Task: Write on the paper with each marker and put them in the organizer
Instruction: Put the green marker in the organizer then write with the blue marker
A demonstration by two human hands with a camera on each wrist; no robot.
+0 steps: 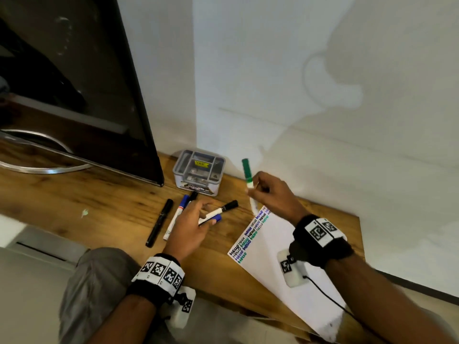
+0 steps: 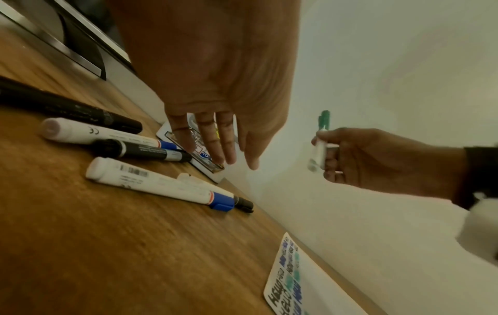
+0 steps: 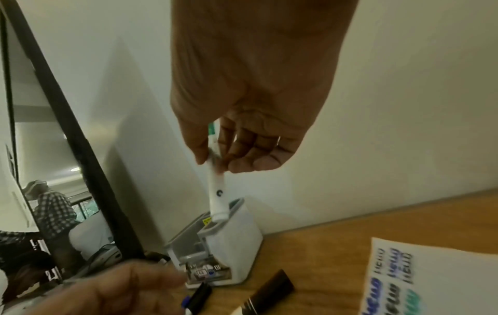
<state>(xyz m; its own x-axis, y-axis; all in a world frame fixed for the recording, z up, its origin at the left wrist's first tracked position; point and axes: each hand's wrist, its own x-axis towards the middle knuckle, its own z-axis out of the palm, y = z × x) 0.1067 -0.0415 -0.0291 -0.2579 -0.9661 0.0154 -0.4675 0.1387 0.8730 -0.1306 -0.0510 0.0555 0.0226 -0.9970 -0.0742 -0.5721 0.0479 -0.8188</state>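
My right hand [image 1: 253,192] pinches a white marker with a green cap [image 1: 248,173], cap up, raised in the air to the right of the grey organizer [image 1: 178,180]. In the right wrist view the marker [image 3: 217,191] hangs with its bottom end just above the organizer [image 3: 242,245]. My left hand [image 1: 203,214] hovers with straight fingers [image 2: 229,147] over several loose markers and holds nothing. Among them are a black marker [image 1: 160,222], a white marker with a blue cap [image 1: 176,217] and a white marker with a black cap [image 1: 221,210]. The paper [image 1: 285,256] carries rows of "HELLO".
A large black screen [image 1: 99,95] on a curved silver stand [image 1: 49,167] fills the left of the wooden table [image 1: 99,194]. A white wall runs right behind the organizer. The table's near edge cuts under the paper, which overhangs it.
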